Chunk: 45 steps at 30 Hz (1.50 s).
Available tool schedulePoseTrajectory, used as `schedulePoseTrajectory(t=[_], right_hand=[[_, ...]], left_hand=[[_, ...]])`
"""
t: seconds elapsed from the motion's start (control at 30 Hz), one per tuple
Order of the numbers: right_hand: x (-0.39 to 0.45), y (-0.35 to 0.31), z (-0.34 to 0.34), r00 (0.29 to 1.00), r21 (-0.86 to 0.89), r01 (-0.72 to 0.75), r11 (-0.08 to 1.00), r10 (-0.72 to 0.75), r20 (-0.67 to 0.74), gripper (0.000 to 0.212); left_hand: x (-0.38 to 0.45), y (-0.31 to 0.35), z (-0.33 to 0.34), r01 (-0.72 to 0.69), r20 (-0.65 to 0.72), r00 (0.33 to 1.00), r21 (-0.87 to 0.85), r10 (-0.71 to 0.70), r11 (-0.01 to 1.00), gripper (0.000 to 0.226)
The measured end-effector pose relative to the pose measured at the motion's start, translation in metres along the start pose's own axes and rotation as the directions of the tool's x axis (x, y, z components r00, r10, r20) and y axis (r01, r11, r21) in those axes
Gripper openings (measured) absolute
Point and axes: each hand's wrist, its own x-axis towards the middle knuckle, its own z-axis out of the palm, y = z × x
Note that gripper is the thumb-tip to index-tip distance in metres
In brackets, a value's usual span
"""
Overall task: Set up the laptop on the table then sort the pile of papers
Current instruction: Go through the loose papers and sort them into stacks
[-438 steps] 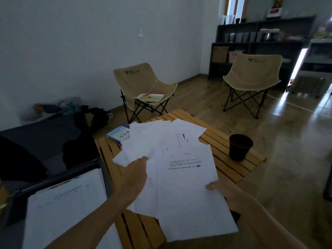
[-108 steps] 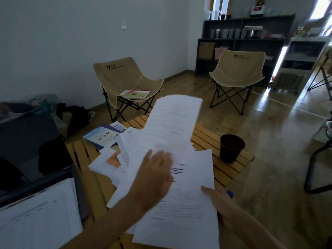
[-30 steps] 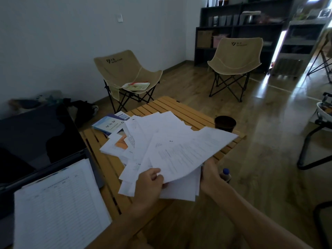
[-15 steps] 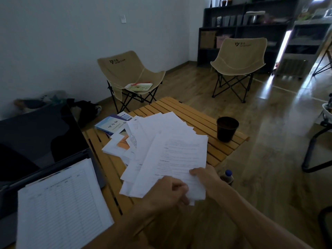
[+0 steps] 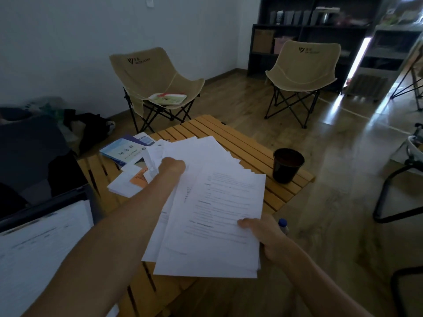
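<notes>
Left hand [image 5: 170,167] has reached across papers [image 5: 212,216] near cup [image 5: 288,165].

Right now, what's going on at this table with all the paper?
A person is sorting a pile of papers spread over a slatted wooden table. The right hand grips the near edge of a printed stack, thumb on top. The left hand reaches into the spread and seems to pinch a small slip. An open laptop sits at the left with a sheet lying on it. A dark cup stands on the table's right side, booklets at the far left.
</notes>
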Motion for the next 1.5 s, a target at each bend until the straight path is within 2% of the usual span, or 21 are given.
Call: schedulePoseTrajectory(t=[0.1, 0.17, 0.33, 0.47, 0.57, 0.67, 0.8, 0.87, 0.97, 1.1, 1.2, 1.27, 1.33, 1.4, 1.5], right_hand=[[0.009, 0.000, -0.002, 1.000, -0.037, 0.007, 0.999, -0.008, -0.007, 0.022], [0.012, 0.000, -0.003, 1.000, -0.059, 0.000, 0.998, -0.001, -0.002, 0.027], [0.013, -0.001, -0.004, 1.000, -0.081, 0.002, 0.997, -0.001, 0.010, 0.027], [0.013, 0.000, -0.004, 1.000, -0.078, -0.004, 0.997, 0.005, 0.016, 0.027], [0.011, 0.000, -0.006, 0.999, -0.075, -0.004, 0.997, 0.006, 0.032, 0.028], [0.008, -0.001, -0.007, 0.999, -0.075, 0.005, 0.997, -0.001, 0.054, 0.027], [0.006, -0.001, -0.005, 0.999, -0.068, 0.004, 0.998, -0.001, 0.040, 0.027], [0.005, -0.003, -0.003, 1.000, -0.070, 0.001, 0.998, 0.001, 0.028, 0.027], [0.003, -0.004, -0.001, 1.000, -0.074, -0.001, 0.997, 0.001, 0.007, 0.029], [-0.001, -0.002, 0.001, 1.000, -0.064, 0.016, 0.998, -0.017, -0.014, 0.028], [-0.007, -0.002, 0.003, 0.998, -0.064, 0.055, 0.996, -0.056, -0.006, 0.024], [-0.010, -0.003, 0.004, 0.998, -0.108, 0.062, 0.992, -0.063, -0.006, 0.020], [-0.010, -0.004, 0.004, 0.997, -0.152, 0.071, 0.986, -0.076, -0.029, 0.014], [-0.009, -0.004, 0.003, 0.995, -0.162, 0.079, 0.984, -0.087, -0.044, 0.013], [-0.011, -0.002, 0.003, 0.995, -0.173, 0.082, 0.982, -0.090, -0.039, 0.017]], left_hand=[[0.032, 0.004, 0.008, 0.087, 0.068, 0.994, 0.028, -0.089, 0.996, 0.045], [0.036, 0.007, 0.012, 0.118, 0.051, 0.991, 0.037, -0.120, 0.992, 0.045], [0.021, 0.008, 0.032, -0.001, -0.098, 0.995, 0.076, 0.009, 0.997, 0.036], [0.019, 0.000, 0.029, -0.068, -0.197, 0.978, -0.029, 0.062, 0.997, 0.034], [0.014, 0.007, -0.001, -0.241, -0.370, 0.905, -0.041, 0.209, 0.970, 0.024], [0.007, 0.022, -0.054, -0.420, -0.422, 0.832, -0.057, 0.360, 0.905, 0.021], [-0.022, 0.050, -0.125, -0.614, -0.485, 0.674, 0.050, 0.557, 0.787, 0.023], [-0.050, 0.065, -0.149, -0.686, -0.427, 0.623, 0.102, 0.655, 0.720, 0.019], [-0.096, 0.076, -0.160, -0.721, -0.325, 0.579, 0.225, 0.748, 0.655, 0.015], [-0.142, 0.050, -0.099, -0.775, -0.019, 0.569, 0.323, 0.822, 0.544, 0.010], [-0.156, 0.014, -0.026, -0.748, 0.124, 0.651, 0.270, 0.749, 0.606, 0.011], [-0.161, -0.002, 0.012, -0.692, 0.203, 0.722, 0.219, 0.661, 0.688, 0.015], [-0.165, -0.009, 0.035, -0.617, 0.347, 0.756, 0.097, 0.554, 0.781, 0.022], [-0.165, -0.010, 0.036, -0.636, 0.381, 0.728, 0.065, 0.570, 0.769, 0.022], [-0.158, -0.016, 0.011, -0.748, 0.316, 0.645, 0.074, 0.696, 0.659, 0.021]])
